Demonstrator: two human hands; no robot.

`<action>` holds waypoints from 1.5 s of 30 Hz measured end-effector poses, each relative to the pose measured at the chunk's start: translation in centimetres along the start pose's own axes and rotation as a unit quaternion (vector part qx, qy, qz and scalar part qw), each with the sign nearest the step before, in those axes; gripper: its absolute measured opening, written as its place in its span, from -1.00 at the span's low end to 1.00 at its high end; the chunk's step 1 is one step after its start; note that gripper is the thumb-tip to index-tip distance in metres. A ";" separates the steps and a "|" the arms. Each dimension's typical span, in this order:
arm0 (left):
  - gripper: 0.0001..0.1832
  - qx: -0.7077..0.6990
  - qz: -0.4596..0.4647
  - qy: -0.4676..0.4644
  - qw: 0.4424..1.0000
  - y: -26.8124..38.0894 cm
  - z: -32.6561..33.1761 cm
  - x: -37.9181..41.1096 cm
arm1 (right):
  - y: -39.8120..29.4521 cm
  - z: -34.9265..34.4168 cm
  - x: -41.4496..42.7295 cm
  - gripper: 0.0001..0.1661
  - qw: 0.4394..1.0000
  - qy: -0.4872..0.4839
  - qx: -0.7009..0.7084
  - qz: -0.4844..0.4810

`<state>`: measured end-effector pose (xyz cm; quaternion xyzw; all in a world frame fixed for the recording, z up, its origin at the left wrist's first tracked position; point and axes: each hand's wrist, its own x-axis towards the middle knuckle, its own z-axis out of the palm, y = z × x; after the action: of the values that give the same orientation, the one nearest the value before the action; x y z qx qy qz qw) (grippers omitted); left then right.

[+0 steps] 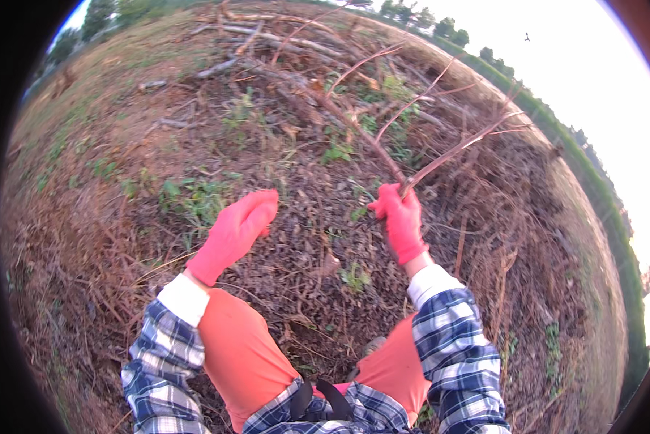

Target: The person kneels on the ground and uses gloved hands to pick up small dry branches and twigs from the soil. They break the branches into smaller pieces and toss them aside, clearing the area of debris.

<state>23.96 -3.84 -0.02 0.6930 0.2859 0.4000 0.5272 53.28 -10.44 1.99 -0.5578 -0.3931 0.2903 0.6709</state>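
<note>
My right hand (400,222), in a pink-red glove, is closed around the lower end of a forked, bare tree branch (460,145). The branch spreads up and away from me, with several thin twigs, and its far parts overlap other brushwood. My left hand (237,234), gloved alike, is held in the air to the left over dry leaf litter (309,244). Its fingers point forward and to the right, close together and slightly curled; nothing shows in them, though the palm side is hidden.
Cut limbs (281,38) lie piled at the far side. Dry brush (498,217) is heaped on the right, and dry stems (97,271) cover the left. Small green weeds (197,200) grow between. One shoe (372,346) shows beside my right leg.
</note>
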 end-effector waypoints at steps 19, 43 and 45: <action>-0.88 -0.221 -0.163 0.169 0.946 -15.9 12.9 6.5 | 14.5 -1.9 -7.7 -0.31 0.899 -0.077 -0.372 0.216; -0.54 -0.292 -0.266 0.076 0.915 -17.6 13.4 5.6 | 24.1 5.3 -6.1 -0.47 0.912 -0.078 -0.378 0.138; -0.53 -0.214 -0.274 0.061 0.936 -17.8 15.2 5.1 | 27.0 3.7 -6.5 -0.48 0.905 -0.121 -0.395 0.099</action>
<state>40.04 -2.24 -17.68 0.4327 0.4037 0.3331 0.7340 48.07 -8.29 -25.45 -0.7735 -0.4965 0.2417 0.3110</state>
